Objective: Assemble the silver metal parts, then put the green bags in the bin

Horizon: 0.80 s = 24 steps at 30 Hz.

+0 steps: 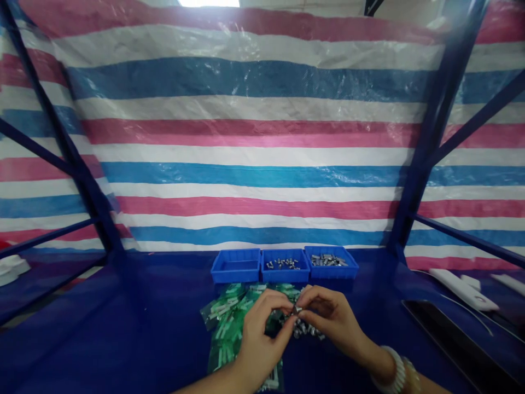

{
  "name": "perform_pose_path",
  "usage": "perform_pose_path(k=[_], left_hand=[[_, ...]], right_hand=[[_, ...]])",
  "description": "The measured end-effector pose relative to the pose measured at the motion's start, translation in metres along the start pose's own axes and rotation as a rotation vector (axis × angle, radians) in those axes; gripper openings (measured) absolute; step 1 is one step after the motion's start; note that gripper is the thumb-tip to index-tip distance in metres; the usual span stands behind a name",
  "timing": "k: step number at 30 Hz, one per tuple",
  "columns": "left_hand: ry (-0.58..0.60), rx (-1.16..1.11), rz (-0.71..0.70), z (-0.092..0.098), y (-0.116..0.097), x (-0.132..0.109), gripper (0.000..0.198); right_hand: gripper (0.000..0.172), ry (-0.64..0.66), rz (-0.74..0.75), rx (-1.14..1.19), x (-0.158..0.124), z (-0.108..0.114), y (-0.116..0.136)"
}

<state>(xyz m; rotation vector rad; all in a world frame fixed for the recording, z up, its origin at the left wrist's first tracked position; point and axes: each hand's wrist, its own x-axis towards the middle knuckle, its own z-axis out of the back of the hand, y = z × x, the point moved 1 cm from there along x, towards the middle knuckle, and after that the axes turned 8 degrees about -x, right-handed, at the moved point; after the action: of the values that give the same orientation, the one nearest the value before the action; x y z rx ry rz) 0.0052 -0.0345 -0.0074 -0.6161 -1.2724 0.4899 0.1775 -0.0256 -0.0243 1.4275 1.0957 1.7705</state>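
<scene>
"One shared grip. What's on its left?"
"Green packets (229, 323), spread right up to the left hand (258, 329), which pinches a small metallic part (295, 310) (too small to make out its shape)."
"Behind and right of the grip?"
"Behind: the middle blue bin (286, 277), metal fittings (283, 264) inside. Just below and right: loose metal pieces (301, 330). Then the right hand (333, 314), pinching the same part. Well off right: a black slab (455, 339)."

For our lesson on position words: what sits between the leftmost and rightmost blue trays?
The middle blue tray, with small metal parts in it, as the head view shows.
</scene>
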Motion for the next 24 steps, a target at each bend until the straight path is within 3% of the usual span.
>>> perform_pose_path(k=[6, 13, 20, 24], left_hand=[[-0.013, 0.000, -0.060, -0.001, 0.003, 0.000, 0.019], [-0.004, -0.006, -0.078, -0.002, 0.005, 0.001, 0.021], [-0.033, 0.024, -0.164, -0.005, 0.003, 0.000, 0.020], [-0.048, 0.065, -0.223, -0.004, 0.003, 0.003, 0.018]], right_hand=[[0.012, 0.043, 0.002, -0.027, 0.000, -0.001, 0.006], [0.031, 0.121, -0.047, -0.102, -0.001, -0.007, 0.006], [0.041, 0.200, -0.056, 0.003, -0.001, -0.014, 0.001], [0.041, 0.169, -0.041, -0.094, 0.003, -0.010, 0.002]])
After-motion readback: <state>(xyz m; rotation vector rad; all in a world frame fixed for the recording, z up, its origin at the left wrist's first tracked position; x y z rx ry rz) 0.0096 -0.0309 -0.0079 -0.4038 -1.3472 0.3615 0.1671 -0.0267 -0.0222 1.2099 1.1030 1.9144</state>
